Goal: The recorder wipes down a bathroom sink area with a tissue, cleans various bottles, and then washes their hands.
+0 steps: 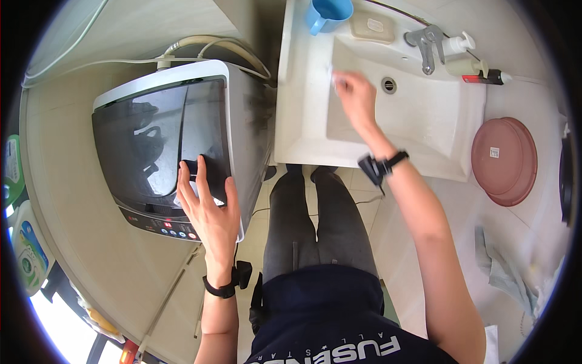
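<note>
To my left stands a top-loading washing machine [136, 133] with a dark glossy lid that is down. My left hand [212, 212] rests on that lid by its dark handle recess, the fingers stretched out and apart. Over the left part of the white washbasin [303, 121], my right hand [357, 100] is raised with its fingers pinched together. A small whitish bit shows at the fingertips, too blurred to name. Each wrist wears a black strap with a small black device.
A blue cup [330, 15], a soap dish [371, 27], a chrome faucet [429, 45] and a white pump bottle [459, 43] line the basin's far edge. Reddish basins [506, 161] lean at the right. Detergent containers [30, 252] stand at far left. Pale hoses run behind the washer.
</note>
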{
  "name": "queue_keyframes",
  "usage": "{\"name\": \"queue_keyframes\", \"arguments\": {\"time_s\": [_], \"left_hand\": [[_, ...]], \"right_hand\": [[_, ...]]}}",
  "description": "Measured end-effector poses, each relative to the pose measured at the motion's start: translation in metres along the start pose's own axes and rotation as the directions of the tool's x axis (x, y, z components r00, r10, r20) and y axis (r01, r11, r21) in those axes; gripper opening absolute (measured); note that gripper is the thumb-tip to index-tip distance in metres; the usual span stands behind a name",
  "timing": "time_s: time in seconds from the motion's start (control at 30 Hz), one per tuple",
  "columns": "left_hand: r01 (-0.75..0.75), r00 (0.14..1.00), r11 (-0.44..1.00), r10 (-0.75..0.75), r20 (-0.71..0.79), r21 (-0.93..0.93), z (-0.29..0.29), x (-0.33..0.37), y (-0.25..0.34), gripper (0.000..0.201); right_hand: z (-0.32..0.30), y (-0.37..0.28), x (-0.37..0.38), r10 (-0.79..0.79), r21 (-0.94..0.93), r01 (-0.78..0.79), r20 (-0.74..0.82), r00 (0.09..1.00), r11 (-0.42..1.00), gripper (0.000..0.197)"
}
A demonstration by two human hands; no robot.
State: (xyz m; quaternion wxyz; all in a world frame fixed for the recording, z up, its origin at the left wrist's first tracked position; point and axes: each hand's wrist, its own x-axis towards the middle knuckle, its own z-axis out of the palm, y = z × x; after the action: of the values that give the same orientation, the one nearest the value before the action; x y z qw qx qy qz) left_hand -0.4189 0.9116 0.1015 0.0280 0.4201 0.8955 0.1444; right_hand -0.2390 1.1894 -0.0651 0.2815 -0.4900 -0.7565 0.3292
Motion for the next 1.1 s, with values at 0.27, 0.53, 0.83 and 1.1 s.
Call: {"name": "queue_keyframes", "arguments": {"time_s": [0.27,0.53,0.83,1.1], "left_hand": [[0.026,0.999,0.999,-0.026,0.029,0.028,0.001,0.007,0.006,0.058],[0.058,0.998,0.998,-0.058,0.011,0.016,0.002,0.005,0.003,0.059],[0.019,1.0,1.0,-0.02,0.02,0.013,0.001,0.006,0.003,0.06],[0.04,0.999,0.999,-0.04,0.011,0.012,0.001,0.003,-0.002,0.06]], "right_hand": [[0.053,-0.002,0.062,-0.391,-0.212,0.366,-0.089,0.916,0.906,0.028],[0.012,-0.022,-0.042,-0.372,0.097,0.367,0.421,0.828,0.925,0.025],[0.052,-0.018,0.029,-0.282,-0.036,0.281,-0.043,0.958,0.959,0.013],[0.026,-0.046,-0.022,-0.171,0.137,0.132,0.334,0.927,0.982,0.01]]}}
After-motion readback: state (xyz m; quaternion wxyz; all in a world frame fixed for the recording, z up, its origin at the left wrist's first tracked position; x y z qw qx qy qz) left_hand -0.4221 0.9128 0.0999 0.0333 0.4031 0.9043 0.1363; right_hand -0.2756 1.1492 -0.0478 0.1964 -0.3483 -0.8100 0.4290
